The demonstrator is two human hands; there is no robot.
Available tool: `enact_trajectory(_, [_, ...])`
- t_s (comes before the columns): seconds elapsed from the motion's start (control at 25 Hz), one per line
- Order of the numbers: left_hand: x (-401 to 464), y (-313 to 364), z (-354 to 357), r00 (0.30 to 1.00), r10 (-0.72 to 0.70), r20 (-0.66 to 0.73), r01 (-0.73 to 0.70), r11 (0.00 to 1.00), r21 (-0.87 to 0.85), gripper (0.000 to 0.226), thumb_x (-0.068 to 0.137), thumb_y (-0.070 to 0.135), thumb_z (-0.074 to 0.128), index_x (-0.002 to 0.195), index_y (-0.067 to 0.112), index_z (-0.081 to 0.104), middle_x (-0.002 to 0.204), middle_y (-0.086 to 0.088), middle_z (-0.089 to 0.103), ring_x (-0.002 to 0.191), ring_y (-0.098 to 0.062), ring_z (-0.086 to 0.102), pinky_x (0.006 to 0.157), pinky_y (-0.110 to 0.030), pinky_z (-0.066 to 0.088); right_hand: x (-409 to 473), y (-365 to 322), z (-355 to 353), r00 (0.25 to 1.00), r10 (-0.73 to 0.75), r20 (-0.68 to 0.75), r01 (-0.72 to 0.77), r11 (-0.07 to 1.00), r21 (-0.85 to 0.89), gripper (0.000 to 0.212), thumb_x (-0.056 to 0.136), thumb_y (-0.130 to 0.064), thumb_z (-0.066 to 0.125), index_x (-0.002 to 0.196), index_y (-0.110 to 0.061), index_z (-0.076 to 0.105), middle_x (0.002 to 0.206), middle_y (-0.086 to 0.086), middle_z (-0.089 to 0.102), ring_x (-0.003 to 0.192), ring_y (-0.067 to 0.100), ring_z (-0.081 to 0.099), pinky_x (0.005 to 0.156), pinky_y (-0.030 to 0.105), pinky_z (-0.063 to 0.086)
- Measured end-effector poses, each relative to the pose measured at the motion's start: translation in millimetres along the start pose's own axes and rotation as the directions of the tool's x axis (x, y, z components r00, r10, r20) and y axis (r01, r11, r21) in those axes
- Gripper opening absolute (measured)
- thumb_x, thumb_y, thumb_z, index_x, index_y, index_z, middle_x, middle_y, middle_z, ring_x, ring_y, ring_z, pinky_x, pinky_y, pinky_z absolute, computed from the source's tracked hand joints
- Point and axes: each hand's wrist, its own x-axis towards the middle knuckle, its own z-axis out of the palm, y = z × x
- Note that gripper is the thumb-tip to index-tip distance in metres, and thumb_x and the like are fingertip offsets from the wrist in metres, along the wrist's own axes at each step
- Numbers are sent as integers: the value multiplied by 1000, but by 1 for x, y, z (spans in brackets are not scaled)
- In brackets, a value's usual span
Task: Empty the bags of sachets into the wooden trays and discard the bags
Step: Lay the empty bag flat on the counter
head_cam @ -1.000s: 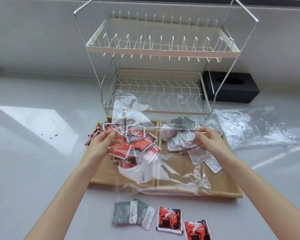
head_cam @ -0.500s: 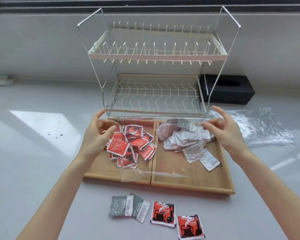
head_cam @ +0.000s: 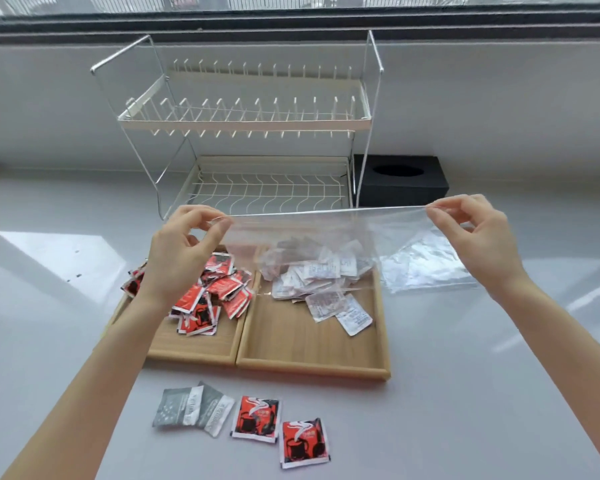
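Observation:
An empty clear plastic bag [head_cam: 378, 233] is stretched flat above the trays. My left hand [head_cam: 184, 251] pinches its left top corner and my right hand [head_cam: 478, 244] pinches its right top corner. Below lie two wooden trays side by side. The left tray [head_cam: 194, 348] holds a heap of red sachets [head_cam: 219, 292]. The right tray [head_cam: 309, 344] holds a heap of white and grey sachets [head_cam: 323, 278]. A second clear bag [head_cam: 430, 268] lies flat on the counter to the right of the trays.
Two grey sachets [head_cam: 191, 407] and two red sachets [head_cam: 281, 427] lie loose on the white counter in front of the trays. A two-tier wire dish rack [head_cam: 250, 119] stands behind the trays, a black tissue box [head_cam: 399, 185] to its right.
The bag hung crumpled over both trays a second ago. Both hands have lifted it and pulled apart, so it is now taut and higher. The view has tilted up.

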Motion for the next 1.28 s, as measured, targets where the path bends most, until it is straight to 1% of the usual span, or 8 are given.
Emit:
enact_trajectory(0.12, [0, 28, 30, 997, -31, 65, 40, 988, -150, 14, 86, 16, 57, 78, 27, 61, 78, 9, 63, 66, 10, 59, 64, -4, 43, 12, 11, -32, 999, 38, -34, -35, 997, 70, 13, 85, -24, 61, 75, -33, 62, 82, -4, 55, 69, 2, 50, 70, 15, 39])
enact_trajectory(0.28, [4, 64, 77, 991, -47, 126, 79, 962, -261, 16, 89, 12, 52, 81, 23, 61, 74, 5, 62, 60, 6, 60, 55, -6, 45, 36, 30, -77, 996, 45, -79, -43, 999, 25, 5, 88, -24, 56, 86, -22, 60, 88, -8, 54, 66, -18, 51, 64, -2, 37])
enact_trajectory(0.4, [9, 81, 116, 985, -79, 150, 119, 954, -274, 17, 89, 11, 51, 84, 25, 59, 73, 4, 61, 57, 5, 58, 53, -8, 45, 57, 50, -104, 996, 87, -27, -85, 992, 92, 18, 89, -19, 55, 74, -28, 55, 66, -16, 62, 58, -16, 55, 61, 1, 40])
enact_trajectory(0.52, [18, 88, 152, 969, -146, 200, 190, 957, -219, 13, 89, 12, 51, 95, 23, 54, 76, 2, 61, 56, 3, 57, 53, -12, 45, 80, 80, -120, 984, 174, 31, -177, 978, 108, 15, 89, -18, 55, 75, -25, 57, 52, -16, 65, 50, -10, 58, 54, 5, 43])
enact_trajectory(0.68, [35, 84, 199, 946, -177, 272, 203, 977, -71, 16, 89, 11, 49, 99, 23, 51, 78, -2, 59, 66, -13, 58, 62, -26, 47, 113, 123, -124, 955, 280, 102, -288, 954, 84, 8, 89, -17, 55, 92, -11, 59, 68, -4, 59, 43, -9, 55, 45, 4, 40])
enact_trajectory(0.92, [67, 57, 271, 871, -346, 348, 334, 938, 96, 15, 90, 12, 46, 102, 18, 52, 78, 0, 55, 65, -10, 58, 60, -21, 48, 160, 196, -101, 884, 447, 139, -459, 886, 65, 7, 91, -15, 50, 94, -11, 56, 69, -2, 55, 38, -10, 52, 40, 4, 38])
enact_trajectory(1.12, [81, 33, 321, 827, -465, 315, 423, 885, 195, 36, 91, 16, 42, 127, 13, 43, 113, -8, 52, 89, -19, 54, 74, -23, 37, 176, 251, -76, 822, 533, 202, -546, 838, 9, 8, 90, -16, 50, 96, -11, 54, 73, 3, 57, 46, -3, 57, 44, 11, 43])
enact_trajectory(1.28, [85, 21, 343, 816, -490, 306, 413, 865, 284, 48, 89, 11, 43, 136, 11, 33, 133, -15, 41, 90, -17, 48, 82, -24, 36, 179, 281, -65, 841, 498, 211, -495, 866, -70, 16, 86, -14, 55, 102, -14, 57, 67, -3, 57, 43, -4, 55, 41, 9, 41])
